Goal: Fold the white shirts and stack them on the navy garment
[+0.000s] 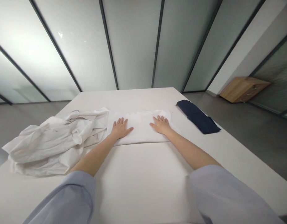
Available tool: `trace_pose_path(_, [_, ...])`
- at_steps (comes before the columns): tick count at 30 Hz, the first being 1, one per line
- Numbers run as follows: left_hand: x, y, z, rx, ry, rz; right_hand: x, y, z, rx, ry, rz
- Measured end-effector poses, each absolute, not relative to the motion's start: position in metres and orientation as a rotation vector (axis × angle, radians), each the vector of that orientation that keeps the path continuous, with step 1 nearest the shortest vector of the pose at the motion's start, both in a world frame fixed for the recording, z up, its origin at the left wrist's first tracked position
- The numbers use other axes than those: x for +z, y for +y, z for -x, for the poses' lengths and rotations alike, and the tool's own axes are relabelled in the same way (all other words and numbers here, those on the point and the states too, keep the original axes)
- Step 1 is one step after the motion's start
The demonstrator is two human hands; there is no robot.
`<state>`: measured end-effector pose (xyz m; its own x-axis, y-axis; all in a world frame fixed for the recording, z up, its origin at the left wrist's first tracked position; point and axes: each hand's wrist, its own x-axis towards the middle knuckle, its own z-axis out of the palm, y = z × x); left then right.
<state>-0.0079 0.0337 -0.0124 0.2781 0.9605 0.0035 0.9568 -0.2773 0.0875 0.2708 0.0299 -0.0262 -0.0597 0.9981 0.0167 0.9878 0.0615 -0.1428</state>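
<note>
A white folded cloth [141, 127] lies flat across the middle of the white table, its near edge a straight fold. My left hand [120, 128] rests palm down on its left part with the fingers spread. On the right part my right hand [161, 125] is also laid flat, fingers apart. Neither hand grips anything. Left of the cloth a crumpled heap of white fabric [52, 143] reaches up to its left edge; what kind of garment it is, I cannot tell.
A dark navy folded cloth [198, 116] lies along the right edge of the white table [143, 180]. Frosted glass panels [134, 46] stand behind the table's far edge. A wooden cabinet [239, 88] is on the floor at the far right.
</note>
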Motion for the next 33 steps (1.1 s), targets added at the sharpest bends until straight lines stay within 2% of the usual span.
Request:
trace_pose_path(5, [-0.006,0.017,0.012,0.211,1.62,-2.67,-0.021,0.033,-0.274,0.121,-2.236,2.071])
trace_pose_path(9, [-0.002,0.001,0.003,0.098,1.221,-2.799,-0.013,0.042,-0.277,0.105,-2.335,2.003])
trace_pose_path(16, [-0.006,-0.003,-0.02,-0.014,1.424,-2.632,0.006,0.05,-0.253,-0.059,-2.318,1.931])
trace_pose_path(22, [-0.009,0.0,-0.029,0.036,1.498,-2.597,-0.005,0.021,-0.208,0.211,-2.423,1.832])
trace_pose_path(33, [-0.01,-0.03,0.007,0.055,1.489,-2.652,-0.017,0.039,-0.337,0.123,-2.176,2.204])
